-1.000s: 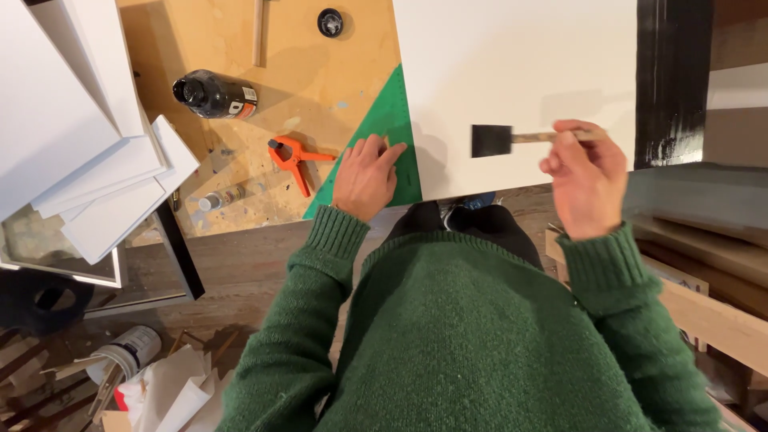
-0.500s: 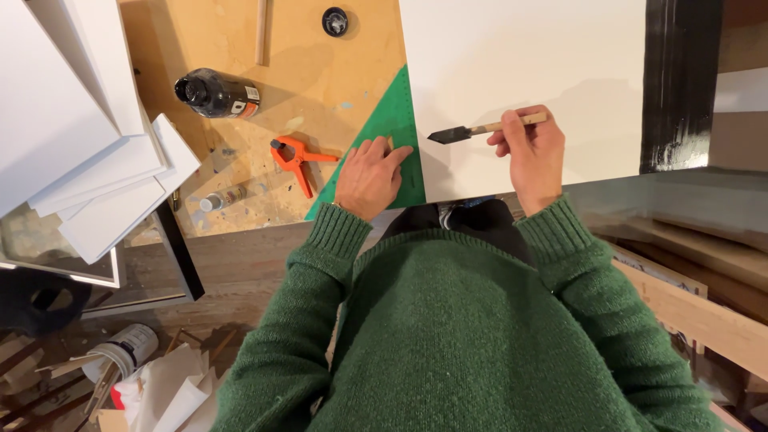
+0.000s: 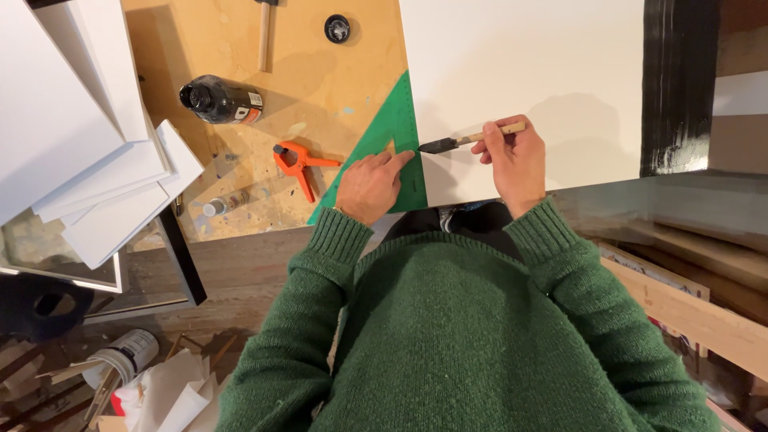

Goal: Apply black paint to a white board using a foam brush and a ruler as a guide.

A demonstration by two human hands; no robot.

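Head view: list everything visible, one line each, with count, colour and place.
white panel: one, white, top centre
foam brush: one, black head, wooden handle, at the panel's left edge
triangle ruler: one, green, left of the panel
spring clamp: one, orange, on the wooden bench
bottle: one, black, lying on the bench
white boards: several stacked, white, left
left hand: on the ruler
right hand: holding the brush

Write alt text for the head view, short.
Seen from above, a person in a green sweater holds a foam brush in the right hand at a white board's left edge, the left hand pressing a green triangle ruler beside an orange clamp.
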